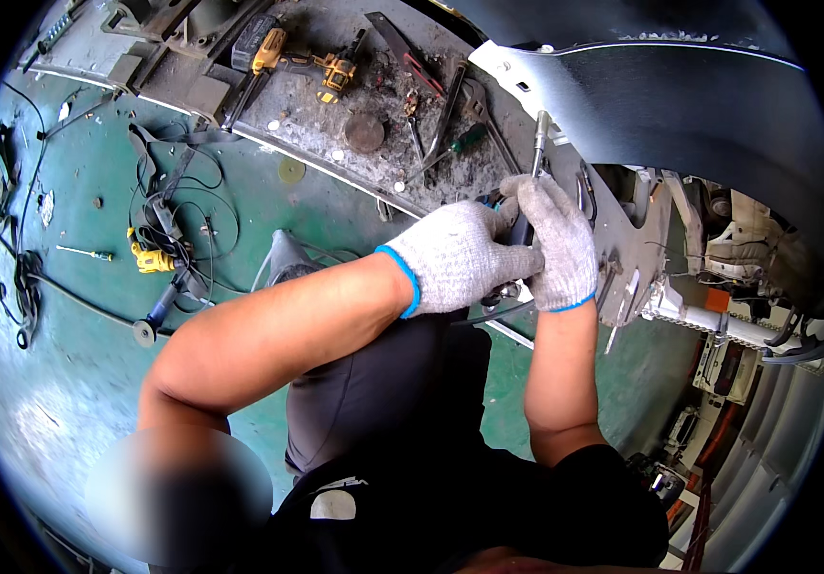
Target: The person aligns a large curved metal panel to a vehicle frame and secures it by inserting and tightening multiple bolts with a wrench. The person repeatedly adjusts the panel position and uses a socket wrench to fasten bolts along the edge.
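Both of my hands wear light grey knit gloves with blue cuffs. My left hand (460, 253) is closed around the dark handle of a socket tool (539, 153), most of which is hidden by the gloves. Along the shaft, my right hand (557, 244) presses with its fingers together and meets the left glove. The tool's metal shaft reaches up to the white-edged corner of a dark body panel (660, 105), with the socket against or very near that edge; contact cannot be made out. Some shiny metal (503, 292) shows just below the gloves.
A dirty metal bench (287, 110) carries a yellow cordless drill (335, 72), a green-handled screwdriver (469, 139), a round disc (364, 132) and several wrenches. Cables and a yellow power tool (152, 253) lie on the green floor. Exposed vehicle parts (747, 239) stand at the right.
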`<state>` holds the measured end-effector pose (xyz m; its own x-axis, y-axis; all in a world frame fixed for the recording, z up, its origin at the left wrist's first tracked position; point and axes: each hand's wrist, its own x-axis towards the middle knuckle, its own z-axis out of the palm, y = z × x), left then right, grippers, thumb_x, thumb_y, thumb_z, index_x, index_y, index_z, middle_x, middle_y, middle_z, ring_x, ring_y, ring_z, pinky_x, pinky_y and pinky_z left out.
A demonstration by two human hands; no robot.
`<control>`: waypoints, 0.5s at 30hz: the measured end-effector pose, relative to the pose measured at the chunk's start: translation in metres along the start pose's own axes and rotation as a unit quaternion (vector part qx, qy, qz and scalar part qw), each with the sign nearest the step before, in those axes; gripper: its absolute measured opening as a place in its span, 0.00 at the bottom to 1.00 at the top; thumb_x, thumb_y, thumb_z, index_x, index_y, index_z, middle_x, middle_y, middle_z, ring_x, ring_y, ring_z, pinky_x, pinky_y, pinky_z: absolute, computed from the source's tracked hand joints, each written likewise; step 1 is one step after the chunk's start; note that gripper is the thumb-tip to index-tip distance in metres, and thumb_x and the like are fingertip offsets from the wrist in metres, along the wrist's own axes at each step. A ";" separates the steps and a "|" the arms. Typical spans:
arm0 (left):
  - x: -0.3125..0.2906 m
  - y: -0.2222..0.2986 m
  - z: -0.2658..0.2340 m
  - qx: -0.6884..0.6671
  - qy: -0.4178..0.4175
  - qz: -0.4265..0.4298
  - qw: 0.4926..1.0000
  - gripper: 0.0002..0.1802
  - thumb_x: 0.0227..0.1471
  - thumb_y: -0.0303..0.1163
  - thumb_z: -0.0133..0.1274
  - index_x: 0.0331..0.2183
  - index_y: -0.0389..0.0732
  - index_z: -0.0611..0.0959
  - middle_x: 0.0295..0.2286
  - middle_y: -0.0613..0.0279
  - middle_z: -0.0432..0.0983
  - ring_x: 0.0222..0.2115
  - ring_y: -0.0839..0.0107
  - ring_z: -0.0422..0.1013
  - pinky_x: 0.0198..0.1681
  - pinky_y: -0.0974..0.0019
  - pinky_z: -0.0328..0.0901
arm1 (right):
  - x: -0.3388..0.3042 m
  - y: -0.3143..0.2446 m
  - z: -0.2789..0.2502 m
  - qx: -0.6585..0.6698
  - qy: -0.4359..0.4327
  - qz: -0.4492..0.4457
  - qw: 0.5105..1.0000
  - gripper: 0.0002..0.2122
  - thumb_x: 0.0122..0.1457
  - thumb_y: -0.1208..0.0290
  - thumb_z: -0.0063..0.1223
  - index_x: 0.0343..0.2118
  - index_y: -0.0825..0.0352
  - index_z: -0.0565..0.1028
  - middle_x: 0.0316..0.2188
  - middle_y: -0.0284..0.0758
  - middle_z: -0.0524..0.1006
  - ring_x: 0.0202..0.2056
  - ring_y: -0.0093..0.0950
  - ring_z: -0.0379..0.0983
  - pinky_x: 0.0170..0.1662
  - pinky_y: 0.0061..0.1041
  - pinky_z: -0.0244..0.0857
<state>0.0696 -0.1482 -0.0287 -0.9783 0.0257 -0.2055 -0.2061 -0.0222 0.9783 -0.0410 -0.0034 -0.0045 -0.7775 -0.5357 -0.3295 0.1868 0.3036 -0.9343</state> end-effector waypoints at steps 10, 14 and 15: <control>0.003 -0.003 0.006 -0.104 0.003 -0.038 0.994 0.22 0.51 0.45 0.68 0.33 0.32 0.88 0.21 0.62 0.79 0.22 0.75 0.73 0.28 0.66 0.69 | 0.002 0.025 -0.031 0.055 -0.130 -0.034 0.989 0.32 0.65 0.45 0.58 0.59 0.71 0.71 0.41 0.34 0.80 0.41 0.24 0.77 0.46 0.24 0.72; 0.009 -0.013 0.006 -0.129 0.000 -0.042 0.991 0.23 0.53 0.45 0.67 0.33 0.30 0.88 0.23 0.62 0.80 0.24 0.77 0.73 0.29 0.69 0.69 | -0.014 0.059 -0.060 -0.123 -0.144 -0.124 0.974 0.26 0.70 0.58 0.52 0.62 0.73 0.67 0.50 0.40 0.77 0.50 0.29 0.75 0.54 0.27 0.70; 0.011 -0.015 0.006 -0.124 -0.009 -0.051 0.991 0.23 0.54 0.46 0.67 0.33 0.30 0.87 0.23 0.62 0.80 0.24 0.77 0.73 0.29 0.68 0.69 | -0.020 0.069 -0.075 -0.221 -0.140 -0.155 0.952 0.23 0.72 0.64 0.49 0.63 0.74 0.66 0.53 0.42 0.76 0.53 0.31 0.75 0.57 0.28 0.69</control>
<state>0.0625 -0.1414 -0.0453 -0.9518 0.0577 -0.3012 -0.3055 -0.2632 0.9151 -0.0579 0.0873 -0.0522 -0.5509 -0.8247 -0.1281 -0.3458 0.3653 -0.8643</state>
